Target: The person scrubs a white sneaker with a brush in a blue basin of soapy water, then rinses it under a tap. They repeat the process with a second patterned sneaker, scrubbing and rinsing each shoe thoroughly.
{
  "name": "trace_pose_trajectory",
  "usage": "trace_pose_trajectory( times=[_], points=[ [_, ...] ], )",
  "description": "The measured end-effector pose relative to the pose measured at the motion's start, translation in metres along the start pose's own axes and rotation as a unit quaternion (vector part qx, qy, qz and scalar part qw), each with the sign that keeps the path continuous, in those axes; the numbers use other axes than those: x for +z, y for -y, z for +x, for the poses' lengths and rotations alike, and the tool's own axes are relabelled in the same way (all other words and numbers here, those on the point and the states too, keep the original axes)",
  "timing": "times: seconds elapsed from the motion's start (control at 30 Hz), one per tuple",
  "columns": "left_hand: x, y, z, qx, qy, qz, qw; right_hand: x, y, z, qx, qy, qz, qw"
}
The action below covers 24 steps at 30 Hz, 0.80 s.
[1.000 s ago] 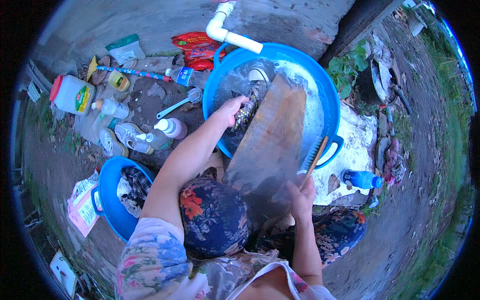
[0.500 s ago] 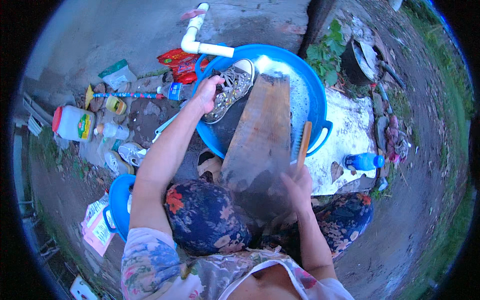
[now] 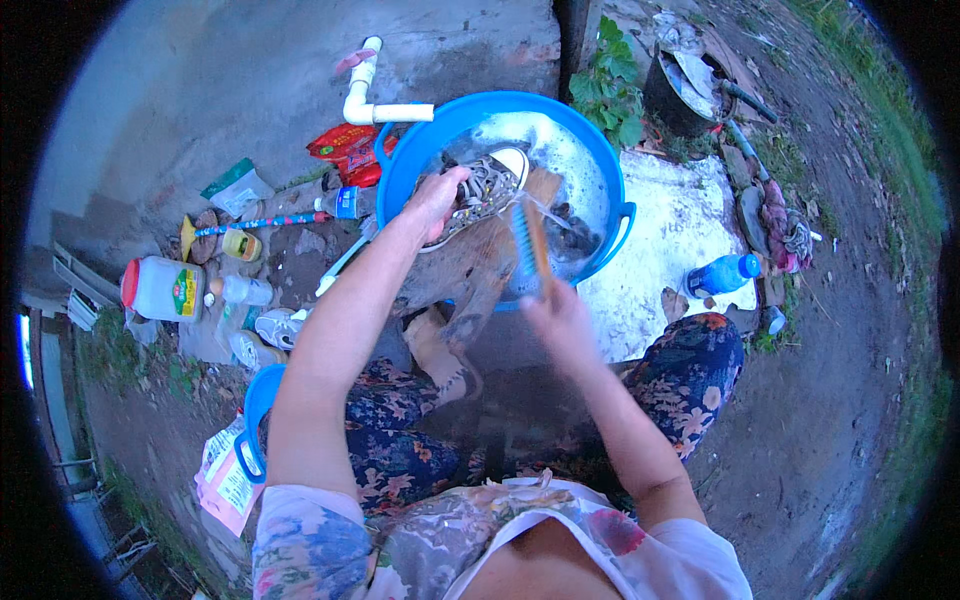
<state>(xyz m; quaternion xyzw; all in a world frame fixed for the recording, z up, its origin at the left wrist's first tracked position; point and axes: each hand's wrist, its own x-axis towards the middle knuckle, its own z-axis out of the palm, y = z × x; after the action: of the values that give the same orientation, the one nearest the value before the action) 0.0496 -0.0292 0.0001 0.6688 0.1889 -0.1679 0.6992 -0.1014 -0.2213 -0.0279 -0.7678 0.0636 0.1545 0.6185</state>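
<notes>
My left hand (image 3: 440,200) is closed around the heel end of a grey patterned sneaker (image 3: 482,192) with a white toe cap. The shoe lies over the top of a wet wooden board (image 3: 455,275), which leans on the blue tub (image 3: 392,215) of soapy water (image 3: 590,190). In my right hand (image 3: 556,312), slightly blurred, is a wooden-handled scrub brush (image 3: 540,250). Its pale blue bristles face left, close to the shoe's right side; whether they touch it I cannot tell.
A white elbow pipe (image 3: 385,112) ends above the tub's left rim. At the left are a red-lidded jar (image 3: 160,288), other shoes (image 3: 278,327) and a smaller blue basin (image 3: 262,395). A blue bottle (image 3: 722,276) lies at the right, with a leafy plant (image 3: 608,85) behind.
The brush has come up and left, from beside the board to near the shoe. The shoe has moved right onto the board, whose lower end has swung left.
</notes>
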Motion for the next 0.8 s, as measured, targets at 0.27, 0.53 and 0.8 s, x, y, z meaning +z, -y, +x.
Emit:
trace_pose_trajectory(
  times=[0.27,0.53,0.8],
  points=[
    [-0.027,0.031,0.041,-0.079,-0.035,0.076,0.993,0.038,0.048,0.056,-0.067,-0.050,-0.198,0.977],
    [-0.010,0.037,0.036,0.002,-0.036,0.200,0.979,0.045,0.026,0.169,-0.038,-0.116,-0.401,0.908],
    [-0.003,0.022,0.010,0.067,-0.010,0.159,0.985,0.028,0.020,0.168,-0.062,-0.097,-0.472,0.874]
  ],
)
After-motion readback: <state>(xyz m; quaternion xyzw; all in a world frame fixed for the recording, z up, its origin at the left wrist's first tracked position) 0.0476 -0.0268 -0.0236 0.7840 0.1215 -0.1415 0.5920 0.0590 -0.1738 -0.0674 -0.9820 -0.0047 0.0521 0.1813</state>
